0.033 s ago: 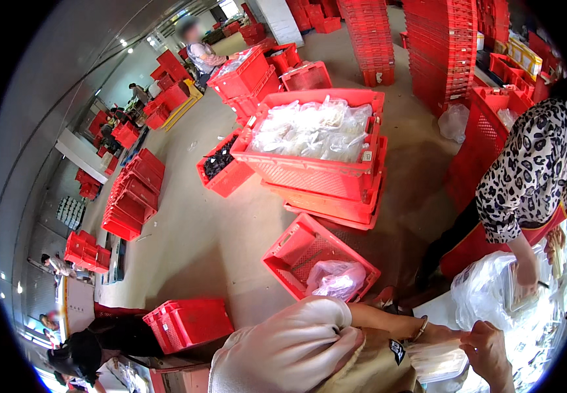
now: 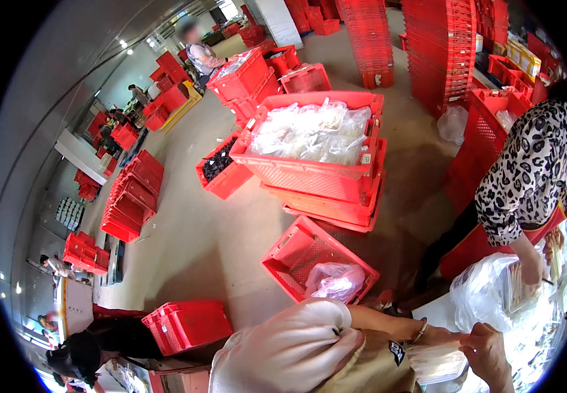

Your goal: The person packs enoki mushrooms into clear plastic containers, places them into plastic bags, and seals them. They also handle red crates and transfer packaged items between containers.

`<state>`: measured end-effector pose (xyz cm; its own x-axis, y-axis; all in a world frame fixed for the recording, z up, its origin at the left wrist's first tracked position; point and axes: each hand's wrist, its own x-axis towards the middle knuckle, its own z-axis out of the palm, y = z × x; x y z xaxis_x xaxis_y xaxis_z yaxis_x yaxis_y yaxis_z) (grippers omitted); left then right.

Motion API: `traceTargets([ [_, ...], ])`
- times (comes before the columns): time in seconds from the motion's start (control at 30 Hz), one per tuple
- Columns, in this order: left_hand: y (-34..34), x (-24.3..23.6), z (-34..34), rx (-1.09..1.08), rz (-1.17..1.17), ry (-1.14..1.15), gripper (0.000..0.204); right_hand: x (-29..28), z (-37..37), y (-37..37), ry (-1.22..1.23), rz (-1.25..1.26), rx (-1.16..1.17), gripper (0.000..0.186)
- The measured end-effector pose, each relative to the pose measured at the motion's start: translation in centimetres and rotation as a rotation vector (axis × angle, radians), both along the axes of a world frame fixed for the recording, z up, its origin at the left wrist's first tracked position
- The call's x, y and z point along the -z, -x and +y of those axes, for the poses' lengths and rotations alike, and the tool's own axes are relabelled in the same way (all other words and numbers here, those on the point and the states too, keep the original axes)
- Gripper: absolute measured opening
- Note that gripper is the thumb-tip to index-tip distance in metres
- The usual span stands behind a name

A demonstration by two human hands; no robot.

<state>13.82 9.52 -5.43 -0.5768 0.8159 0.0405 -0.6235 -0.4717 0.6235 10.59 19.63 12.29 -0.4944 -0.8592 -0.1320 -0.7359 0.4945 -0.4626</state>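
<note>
My left hand (image 2: pixel 449 336), with a bracelet at the wrist, reaches to the right over a worktop. Its fingers are mostly hidden at my right hand (image 2: pixel 486 352). The fingers of the right hand are closed in a pinch where the two hands meet. What lies between them, if anything, is too small to make out. Just below the hands rests a clear plastic packet (image 2: pixel 437 364) with pale contents. Beyond it, clear plastic bags (image 2: pixel 483 291) cover part of the worktop, and a co-worker's hand (image 2: pixel 531 268) is over them.
A co-worker in a spotted top (image 2: pixel 526 167) stands at the right. Ahead on the floor is a red crate (image 2: pixel 283 252) holding a pinkish plastic bag (image 2: pixel 334 281). Behind it stand stacked crates (image 2: pixel 310 180) filled with clear bags. Tall crate stacks (image 2: pixel 440 59) rise farther back.
The co-worker's hand over the clear bags has moved slightly away from me. My own hands stay almost in place.
</note>
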Motion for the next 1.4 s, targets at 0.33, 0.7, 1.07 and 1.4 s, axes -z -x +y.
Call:
traceTargets([
  [0.33,-0.1,-0.3,-0.2,0.011,0.010,-0.019,0.053,0.1,0.3,1.4,-0.192,-0.140,-0.100,0.013],
  [0.7,-0.6,0.2,-0.9,-0.031,0.002,0.024,0.055,-0.7,-1.4,1.2,-0.304,-0.023,-0.254,0.015],
  [1.07,-1.0,0.7,-0.6,-0.065,-0.010,0.048,0.057,-1.4,-2.5,0.1,-0.288,0.137,-0.404,0.018],
  [1.4,-1.9,0.4,-0.7,-0.088,-0.008,0.031,0.060,-1.1,0.2,-0.3,0.050,-0.214,0.190,0.021],
])
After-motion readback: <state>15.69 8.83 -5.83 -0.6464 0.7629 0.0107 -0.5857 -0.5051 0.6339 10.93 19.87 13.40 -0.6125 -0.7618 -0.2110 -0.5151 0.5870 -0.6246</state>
